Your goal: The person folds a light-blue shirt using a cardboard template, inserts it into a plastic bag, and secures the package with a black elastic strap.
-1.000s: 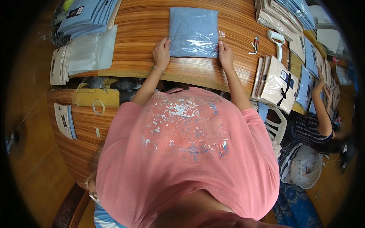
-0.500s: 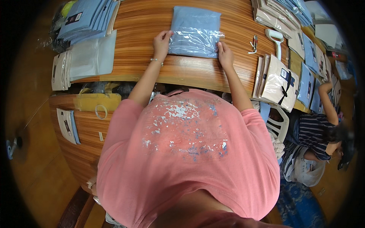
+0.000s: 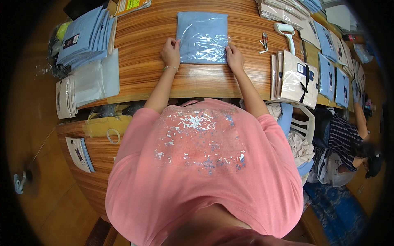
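A folded light-blue garment in a clear plastic bag lies flat on the wooden table straight ahead. My left hand is at the bag's left side, fingers curled in and pinching its edge. Opposite it, my right hand grips the lower right edge between thumb and bent fingers. Glare and creases run across the lower half of the plastic.
Blue garments are stacked at left, above clear bags. At right lie a white lint roller, a small cutter-like tool and packed beige garments. A person in stripes bends at far right.
The view has shifted, bringing an orange-and-yellow item into sight at the top left. Both hands remain at the bag's sides; the left sits slightly lower along its edge. Creases in the plastic look changed.
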`<action>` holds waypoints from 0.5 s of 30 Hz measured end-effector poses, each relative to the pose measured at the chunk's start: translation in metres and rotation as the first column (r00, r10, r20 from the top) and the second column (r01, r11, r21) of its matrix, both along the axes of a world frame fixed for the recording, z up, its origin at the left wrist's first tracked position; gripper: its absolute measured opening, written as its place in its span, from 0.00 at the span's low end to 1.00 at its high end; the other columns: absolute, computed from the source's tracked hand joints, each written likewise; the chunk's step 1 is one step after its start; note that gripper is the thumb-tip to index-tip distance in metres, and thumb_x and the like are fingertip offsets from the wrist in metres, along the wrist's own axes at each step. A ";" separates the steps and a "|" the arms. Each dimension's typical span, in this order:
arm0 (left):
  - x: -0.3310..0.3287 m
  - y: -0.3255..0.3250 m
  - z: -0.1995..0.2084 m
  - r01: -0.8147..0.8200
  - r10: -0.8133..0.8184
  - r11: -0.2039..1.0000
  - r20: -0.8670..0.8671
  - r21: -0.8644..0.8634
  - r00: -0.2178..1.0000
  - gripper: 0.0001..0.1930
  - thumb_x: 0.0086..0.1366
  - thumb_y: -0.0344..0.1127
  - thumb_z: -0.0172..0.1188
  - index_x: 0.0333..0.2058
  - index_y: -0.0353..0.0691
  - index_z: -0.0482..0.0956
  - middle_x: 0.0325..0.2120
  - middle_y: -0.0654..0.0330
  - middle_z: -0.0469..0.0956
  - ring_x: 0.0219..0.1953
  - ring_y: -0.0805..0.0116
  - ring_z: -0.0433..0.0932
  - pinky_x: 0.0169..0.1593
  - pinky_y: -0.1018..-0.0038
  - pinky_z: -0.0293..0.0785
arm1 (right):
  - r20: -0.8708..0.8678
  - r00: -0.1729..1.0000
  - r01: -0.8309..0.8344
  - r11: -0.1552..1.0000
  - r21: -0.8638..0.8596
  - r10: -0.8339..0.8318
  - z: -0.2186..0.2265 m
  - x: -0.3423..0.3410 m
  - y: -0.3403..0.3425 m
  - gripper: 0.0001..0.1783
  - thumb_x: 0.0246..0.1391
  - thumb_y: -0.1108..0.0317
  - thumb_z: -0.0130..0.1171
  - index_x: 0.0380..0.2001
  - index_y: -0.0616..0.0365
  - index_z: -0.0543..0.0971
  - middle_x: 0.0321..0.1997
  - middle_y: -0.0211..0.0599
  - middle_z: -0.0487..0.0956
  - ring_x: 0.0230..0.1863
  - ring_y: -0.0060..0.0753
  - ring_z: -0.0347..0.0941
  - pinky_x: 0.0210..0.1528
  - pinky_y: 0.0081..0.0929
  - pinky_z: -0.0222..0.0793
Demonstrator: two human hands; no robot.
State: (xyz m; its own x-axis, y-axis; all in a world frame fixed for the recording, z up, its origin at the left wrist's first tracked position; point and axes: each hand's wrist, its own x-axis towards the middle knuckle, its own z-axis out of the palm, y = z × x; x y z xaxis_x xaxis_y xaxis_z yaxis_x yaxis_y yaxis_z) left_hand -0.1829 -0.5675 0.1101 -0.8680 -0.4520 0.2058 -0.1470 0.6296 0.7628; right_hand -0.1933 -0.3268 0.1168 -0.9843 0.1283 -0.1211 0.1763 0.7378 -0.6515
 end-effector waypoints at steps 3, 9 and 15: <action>-0.001 0.002 0.004 0.032 -0.032 0.998 -0.003 -0.053 0.999 0.08 0.56 0.37 0.58 0.27 0.40 0.71 0.26 0.58 0.75 0.27 0.58 0.75 0.31 0.66 0.68 | 0.101 0.994 0.050 0.998 -0.031 -0.046 0.005 -0.004 -0.001 0.15 0.55 0.53 0.44 0.33 0.50 0.75 0.32 0.41 0.79 0.38 0.48 0.73 0.40 0.43 0.65; -0.003 0.001 0.001 0.088 -0.106 0.958 -0.050 -0.274 0.993 0.06 0.55 0.35 0.59 0.32 0.44 0.74 0.37 0.60 0.72 0.30 0.60 0.75 0.33 0.66 0.70 | -0.043 0.999 0.036 0.960 0.277 -0.025 0.003 -0.009 -0.015 0.09 0.54 0.61 0.46 0.33 0.53 0.71 0.25 0.45 0.78 0.31 0.48 0.75 0.29 0.45 0.67; 0.000 -0.004 -0.004 0.162 -0.164 0.954 0.012 -0.252 0.986 0.13 0.57 0.36 0.56 0.43 0.55 0.78 0.44 0.60 0.70 0.41 0.60 0.72 0.43 0.65 0.68 | -0.100 0.985 -0.090 0.909 0.408 0.142 0.005 -0.002 -0.019 0.11 0.51 0.66 0.49 0.40 0.47 0.72 0.29 0.43 0.78 0.34 0.46 0.74 0.31 0.46 0.67</action>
